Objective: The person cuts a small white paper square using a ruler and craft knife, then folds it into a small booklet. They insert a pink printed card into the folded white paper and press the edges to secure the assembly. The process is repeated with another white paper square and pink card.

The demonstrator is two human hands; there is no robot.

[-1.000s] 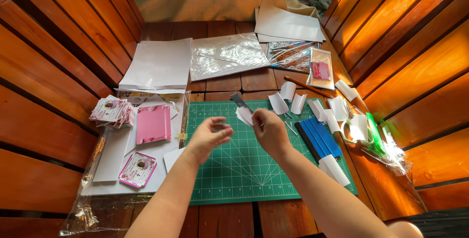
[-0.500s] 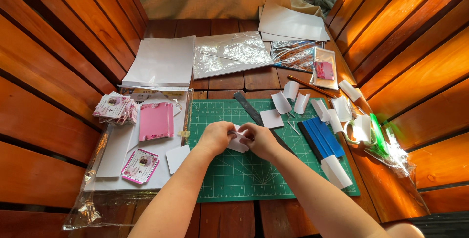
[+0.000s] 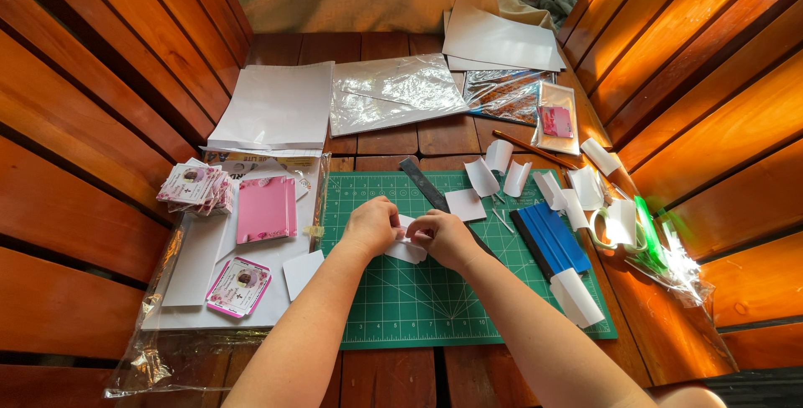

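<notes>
Head view: both hands [image 3: 410, 232] pinch white paper [image 3: 405, 250] mid-mat.

The surface [image 3: 389, 144] was made of reddish wooden planks, hemmed in on both sides by slatted wooden walls. A green cutting mat [image 3: 435, 307] lay flat near the front edge. To its left sat a clear plastic sleeve [image 3: 150, 349] carrying white sheets and pink cards. Farther back lay a stack of white paper [image 3: 276, 107], a crinkled shiny film [image 3: 393, 94] beside it, and more white sheets [image 3: 498, 40] at the rear right. A thin brown stick, perhaps a pencil [image 3: 535, 148], rested on the planks near the mat's far right corner.
</notes>
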